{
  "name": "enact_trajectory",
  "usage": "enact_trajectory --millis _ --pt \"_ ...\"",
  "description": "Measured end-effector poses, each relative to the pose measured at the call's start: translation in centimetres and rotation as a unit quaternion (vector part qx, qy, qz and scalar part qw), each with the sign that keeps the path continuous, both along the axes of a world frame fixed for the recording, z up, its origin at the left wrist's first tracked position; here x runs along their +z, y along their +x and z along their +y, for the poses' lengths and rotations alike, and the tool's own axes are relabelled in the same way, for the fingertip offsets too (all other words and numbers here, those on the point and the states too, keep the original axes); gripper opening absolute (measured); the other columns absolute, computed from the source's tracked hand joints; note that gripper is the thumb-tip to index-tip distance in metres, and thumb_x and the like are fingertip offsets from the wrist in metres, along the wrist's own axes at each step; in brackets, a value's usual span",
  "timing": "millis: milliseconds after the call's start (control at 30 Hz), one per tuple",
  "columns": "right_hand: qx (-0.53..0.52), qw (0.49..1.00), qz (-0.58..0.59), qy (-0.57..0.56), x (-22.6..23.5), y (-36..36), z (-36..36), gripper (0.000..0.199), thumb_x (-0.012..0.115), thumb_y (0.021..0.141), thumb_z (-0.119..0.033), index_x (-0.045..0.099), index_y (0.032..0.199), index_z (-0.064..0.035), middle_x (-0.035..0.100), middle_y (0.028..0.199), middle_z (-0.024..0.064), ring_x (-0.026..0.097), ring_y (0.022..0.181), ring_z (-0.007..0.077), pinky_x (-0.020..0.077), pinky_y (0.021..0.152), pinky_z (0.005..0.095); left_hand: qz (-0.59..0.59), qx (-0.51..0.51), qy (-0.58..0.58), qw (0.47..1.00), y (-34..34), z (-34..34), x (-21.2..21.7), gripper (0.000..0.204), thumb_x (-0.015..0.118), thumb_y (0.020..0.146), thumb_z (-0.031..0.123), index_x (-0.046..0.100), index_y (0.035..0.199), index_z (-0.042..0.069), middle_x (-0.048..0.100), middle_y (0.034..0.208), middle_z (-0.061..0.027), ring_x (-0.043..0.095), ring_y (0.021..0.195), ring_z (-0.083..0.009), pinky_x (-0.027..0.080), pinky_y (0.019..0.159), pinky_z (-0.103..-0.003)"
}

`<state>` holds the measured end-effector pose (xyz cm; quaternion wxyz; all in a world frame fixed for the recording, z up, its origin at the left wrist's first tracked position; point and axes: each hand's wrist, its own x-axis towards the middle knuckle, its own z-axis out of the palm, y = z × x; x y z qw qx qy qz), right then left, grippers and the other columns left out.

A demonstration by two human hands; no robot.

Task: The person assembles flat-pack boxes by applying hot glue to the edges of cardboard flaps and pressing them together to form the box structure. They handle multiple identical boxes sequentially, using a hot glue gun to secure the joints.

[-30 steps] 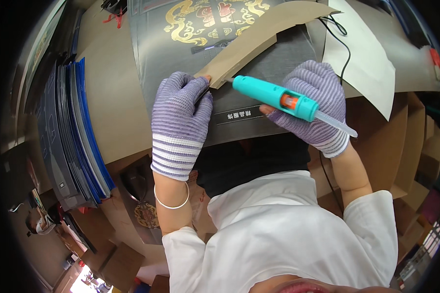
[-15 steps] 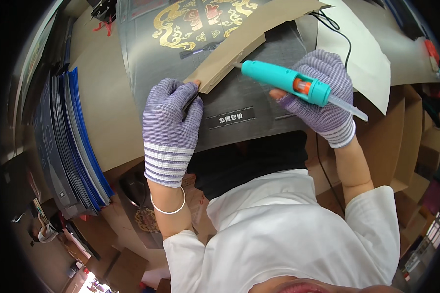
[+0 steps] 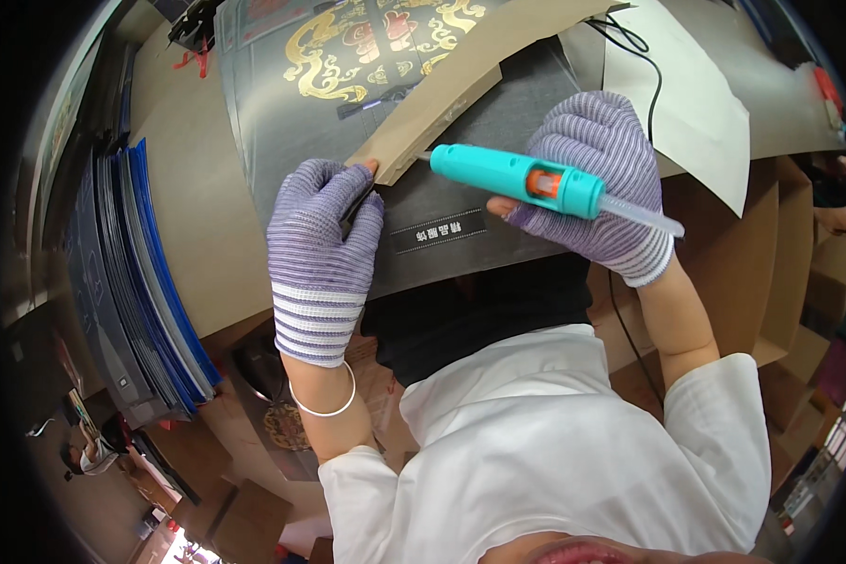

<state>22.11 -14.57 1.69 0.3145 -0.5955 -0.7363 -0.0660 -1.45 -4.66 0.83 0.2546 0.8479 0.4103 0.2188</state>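
My left hand (image 3: 320, 230), in a purple-and-white striped knit glove with bare fingertips, pinches the near end of a long tan cardboard strip (image 3: 446, 89). The strip runs diagonally over a dark sheet (image 3: 526, 89) with gold and red ornament. Wrapped in my gloved right hand (image 3: 606, 160) is a turquoise glue gun (image 3: 484, 172). Its nozzle is at the strip's near end, beside my left fingertips; whether it touches cannot be told. A translucent glue stick (image 3: 641, 214) sticks out of the gun's back. Shiny glue shows along the strip's folded edge.
Folded dark and blue sheets (image 3: 150, 291) stand in a row at the left. A white paper sheet (image 3: 696, 122) and a looped black cable (image 3: 656, 80) lie at the right of the table. Cardboard boxes (image 3: 766, 268) stand below. Another person (image 3: 94, 456) is far off, lower left.
My right hand has brought the glue gun left and slightly down along the strip, its nozzle now nearer my left fingertips. My left hand keeps its hold on the strip's end.
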Motion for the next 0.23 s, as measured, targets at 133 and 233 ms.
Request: enact_trajectory --millis 133,233 --pt "-0.039 0.999 -0.017 -0.004 0.3 1.6 -0.1 0.041 0.085 0.069 -0.047 0.064 0.068 -0.0116 0.059 0.064 0.0045 0.058 0.066 0.026 0.0462 0.072 0.0394 0.002 0.014 -0.023 1.0 0.4 0.0 0.3 0.026 0.071 0.079 0.001 0.072 0.105 0.003 0.062 0.091 -0.0127 0.06 0.083 -0.0287 0.05 0.075 -0.036" --pt "-0.075 0.997 -0.033 -0.014 -0.1 3.1 -0.7 0.041 0.085 0.07 -0.044 0.064 0.073 -0.0096 0.061 0.068 0.0042 0.06 0.069 0.0258 0.0484 0.072 0.0397 0.009 0.012 -0.01 1.0 0.5 0.1 0.1 0.025 0.07 0.08 0.002 0.072 0.105 0.004 0.062 0.092 -0.0136 0.061 0.085 -0.029 0.051 0.078 -0.036"
